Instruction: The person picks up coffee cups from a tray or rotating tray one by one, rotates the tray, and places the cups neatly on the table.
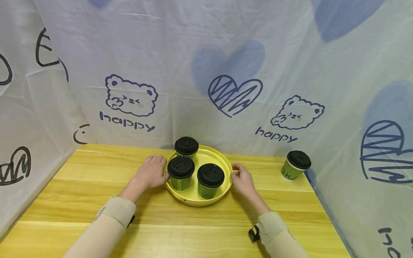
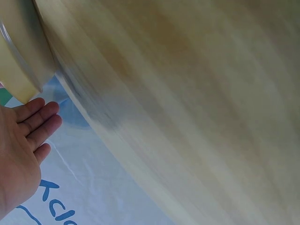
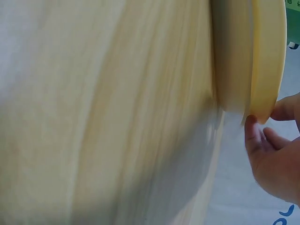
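Observation:
A round yellow tray (image 1: 209, 156) stands on the table against the back cloth. It carries three green paper cups with black lids: one at the back (image 1: 186, 145), one at the front left (image 1: 181, 173), one at the front right (image 1: 209, 181). My left hand (image 1: 151, 172) lies at the tray's left side; in the left wrist view its fingers stretch out fairly straight, touching or nearly touching the rim. On the opposite side, my right hand (image 1: 242, 181) pinches the rim. The right wrist view shows thumb and fingers of that hand (image 3: 279, 164) about the tray's edge (image 3: 265, 61).
Another lidded green cup (image 1: 295, 166) stands alone near the table's back right corner. White cloth (image 1: 180, 64) with blue drawings hangs behind and beside the wooden table (image 1: 180, 236). Black wrist devices (image 1: 254, 233) show near both sleeves.

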Motion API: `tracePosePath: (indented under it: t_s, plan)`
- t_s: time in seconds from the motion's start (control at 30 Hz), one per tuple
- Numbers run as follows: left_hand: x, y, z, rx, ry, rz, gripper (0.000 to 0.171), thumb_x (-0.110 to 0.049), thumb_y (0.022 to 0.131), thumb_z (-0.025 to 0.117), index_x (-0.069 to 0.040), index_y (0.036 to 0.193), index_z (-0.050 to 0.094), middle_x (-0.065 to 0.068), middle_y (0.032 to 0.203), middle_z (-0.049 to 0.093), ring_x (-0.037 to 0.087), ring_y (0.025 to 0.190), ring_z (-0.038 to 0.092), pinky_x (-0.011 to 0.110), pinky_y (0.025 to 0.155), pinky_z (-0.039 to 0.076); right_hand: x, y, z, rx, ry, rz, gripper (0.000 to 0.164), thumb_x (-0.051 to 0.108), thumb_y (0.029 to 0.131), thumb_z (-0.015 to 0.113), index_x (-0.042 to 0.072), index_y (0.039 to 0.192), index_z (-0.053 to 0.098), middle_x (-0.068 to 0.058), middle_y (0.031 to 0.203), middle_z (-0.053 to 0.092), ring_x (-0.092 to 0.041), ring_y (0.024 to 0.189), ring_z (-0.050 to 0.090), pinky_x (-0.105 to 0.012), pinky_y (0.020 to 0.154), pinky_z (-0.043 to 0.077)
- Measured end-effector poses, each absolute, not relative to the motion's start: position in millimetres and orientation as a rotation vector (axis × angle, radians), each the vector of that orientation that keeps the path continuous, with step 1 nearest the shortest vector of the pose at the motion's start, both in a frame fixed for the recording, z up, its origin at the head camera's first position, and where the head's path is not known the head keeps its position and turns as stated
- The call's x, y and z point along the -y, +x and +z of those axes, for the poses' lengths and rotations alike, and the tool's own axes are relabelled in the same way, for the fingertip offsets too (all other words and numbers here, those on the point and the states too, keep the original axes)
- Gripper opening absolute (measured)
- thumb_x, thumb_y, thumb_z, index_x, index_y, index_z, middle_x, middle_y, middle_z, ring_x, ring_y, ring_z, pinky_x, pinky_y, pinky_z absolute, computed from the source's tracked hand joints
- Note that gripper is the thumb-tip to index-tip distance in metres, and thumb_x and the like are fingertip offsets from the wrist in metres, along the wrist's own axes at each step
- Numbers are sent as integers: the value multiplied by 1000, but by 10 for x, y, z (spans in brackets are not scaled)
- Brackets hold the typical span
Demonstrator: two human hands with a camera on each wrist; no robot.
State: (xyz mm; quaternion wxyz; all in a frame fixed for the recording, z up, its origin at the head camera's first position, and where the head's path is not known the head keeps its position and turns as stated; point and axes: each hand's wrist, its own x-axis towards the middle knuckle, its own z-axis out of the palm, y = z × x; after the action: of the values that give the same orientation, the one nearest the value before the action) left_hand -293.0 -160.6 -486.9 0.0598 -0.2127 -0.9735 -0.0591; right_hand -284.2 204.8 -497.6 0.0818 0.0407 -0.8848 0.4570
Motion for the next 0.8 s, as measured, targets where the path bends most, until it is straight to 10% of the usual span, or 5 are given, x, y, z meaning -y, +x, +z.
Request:
tracePosePath:
  t_s: [0.53,0.8]
  plan:
    - [1628,-2839,-4831,2957,-491,-554,55,-30,98,61,11,135,56,28,135,59,46,131,52,60,121,30,-2007,-2804,-4994,2646,80,1382,42,-2,90,54,-10,130,62,-23,123,68,-32,102,68,-37,84,57]
    - [1679,-2732,-4674,2829,-259,-1138,53,-20,100,57,12,140,49,30,133,58,47,124,56,61,109,45,-2014,-2761,-5019,2640,58,1397,41,-1,93,55,-10,132,61,-24,126,68,-31,102,68,-31,79,57]
